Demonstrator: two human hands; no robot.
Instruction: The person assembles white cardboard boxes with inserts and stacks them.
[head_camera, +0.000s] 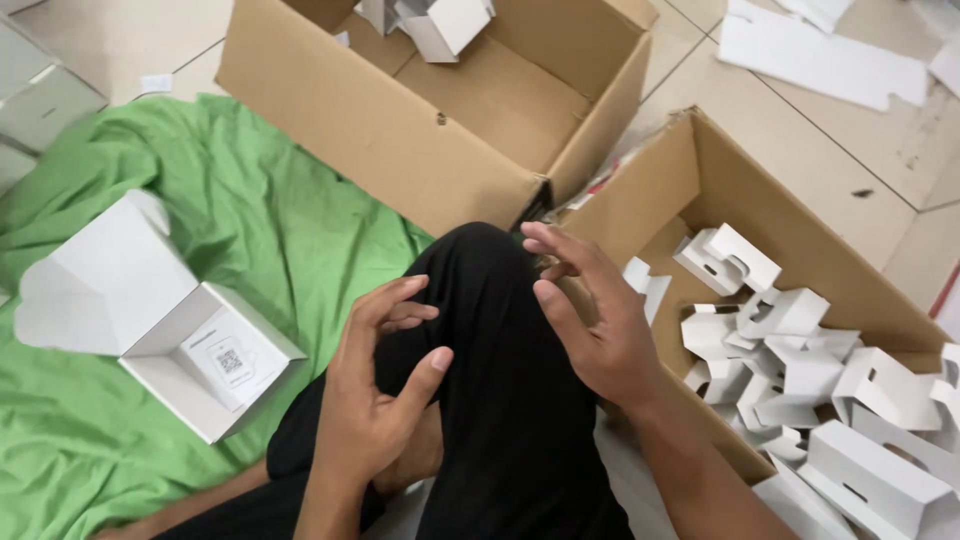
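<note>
Your left hand (375, 395) and right hand (590, 320) hover empty above your black-trousered knee (490, 330), fingers spread and loosely curled, pinching nothing. Take the knee as the landmark: the folded white card inserts (790, 360) lie heaped in the open brown carton (650, 190) just to its right, so your right hand is much the nearer, its fingertips almost over the carton's near wall. The open white box (200, 350) sits on the green cloth (270, 200) to the knee's left, apart from your left hand, its long side running diagonally away from you. A second carton (400, 130) stands beyond the knee.
</note>
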